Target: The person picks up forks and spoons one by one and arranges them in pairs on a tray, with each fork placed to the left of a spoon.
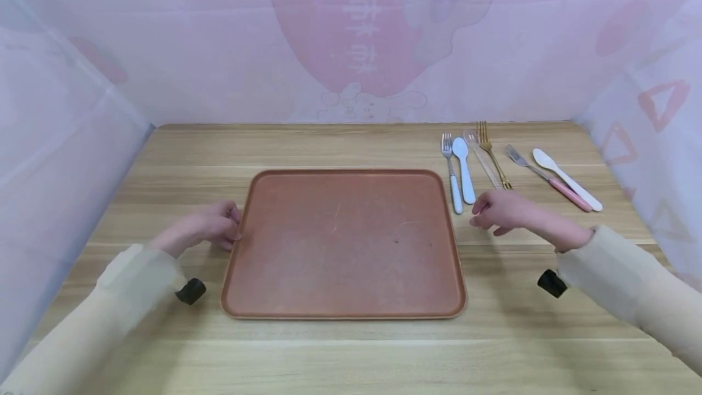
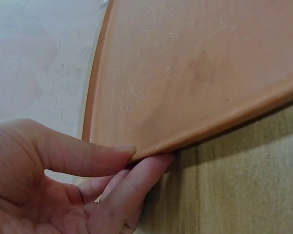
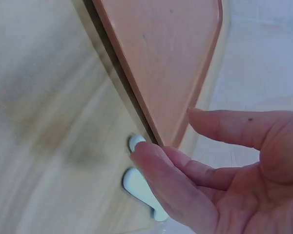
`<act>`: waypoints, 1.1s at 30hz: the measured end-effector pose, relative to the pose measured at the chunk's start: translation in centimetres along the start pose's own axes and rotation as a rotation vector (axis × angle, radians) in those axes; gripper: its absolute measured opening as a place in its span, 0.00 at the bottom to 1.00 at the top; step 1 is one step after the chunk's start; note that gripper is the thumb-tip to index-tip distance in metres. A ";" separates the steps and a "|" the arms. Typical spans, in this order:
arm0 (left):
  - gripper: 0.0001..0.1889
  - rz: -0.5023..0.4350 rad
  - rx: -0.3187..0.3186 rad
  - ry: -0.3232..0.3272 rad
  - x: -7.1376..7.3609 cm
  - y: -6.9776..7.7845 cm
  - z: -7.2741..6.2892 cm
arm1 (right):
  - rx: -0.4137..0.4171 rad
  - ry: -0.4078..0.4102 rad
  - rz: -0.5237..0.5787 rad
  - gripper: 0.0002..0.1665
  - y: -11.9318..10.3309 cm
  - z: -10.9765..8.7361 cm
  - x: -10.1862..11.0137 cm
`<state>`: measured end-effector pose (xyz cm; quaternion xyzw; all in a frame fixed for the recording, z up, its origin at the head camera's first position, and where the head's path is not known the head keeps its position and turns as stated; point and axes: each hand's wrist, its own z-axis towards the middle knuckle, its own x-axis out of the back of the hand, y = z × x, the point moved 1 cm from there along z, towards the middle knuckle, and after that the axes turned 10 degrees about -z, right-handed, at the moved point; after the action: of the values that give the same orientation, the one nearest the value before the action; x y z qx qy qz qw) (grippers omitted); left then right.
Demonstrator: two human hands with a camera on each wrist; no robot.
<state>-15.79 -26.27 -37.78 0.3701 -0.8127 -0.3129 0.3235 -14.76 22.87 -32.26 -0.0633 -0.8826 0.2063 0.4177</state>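
A brown rectangular tray [image 1: 342,242] lies on the wooden table. My left hand [image 1: 214,224] pinches its left rim, the thumb [image 2: 107,158] on top and fingers beneath, as the left wrist view shows. To the right of the tray, my right hand [image 1: 501,209] hovers apart from the rim, thumb and fingers spread with nothing between them. Just beyond that hand lie a fork with a light blue handle [image 1: 456,194], a pale blue spoon [image 1: 466,181], a clear plastic utensil [image 1: 485,163] and a gold fork [image 1: 498,169].
Farther right lie a pink-handled fork [image 1: 567,192] and a white spoon [image 1: 570,181], side by side at a slant. Pale printed cloth [image 1: 208,66] walls the table at the back and both sides. Wooden tabletop [image 1: 351,358] shows in front of the tray.
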 end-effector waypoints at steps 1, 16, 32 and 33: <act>0.19 0.003 0.002 0.002 0.0 0.0 0.0 | -0.004 0.009 -0.002 0.23 0.0 0.2 0.2; 0.18 0.023 0.012 0.014 -0.1 0.1 -0.2 | -0.092 0.150 0.128 0.19 0.4 4.4 1.6; 0.18 0.016 0.011 0.010 -0.1 0.1 -0.5 | -0.144 0.272 0.040 0.16 0.7 7.2 1.5; 0.18 0.013 0.012 0.010 -0.1 0.1 -0.5 | -0.140 0.278 0.016 0.15 0.7 7.2 1.4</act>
<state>-15.39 -26.24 -37.44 0.3682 -0.8154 -0.3040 0.3274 -21.23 21.63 -35.62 -0.1275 -0.8280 0.1367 0.5287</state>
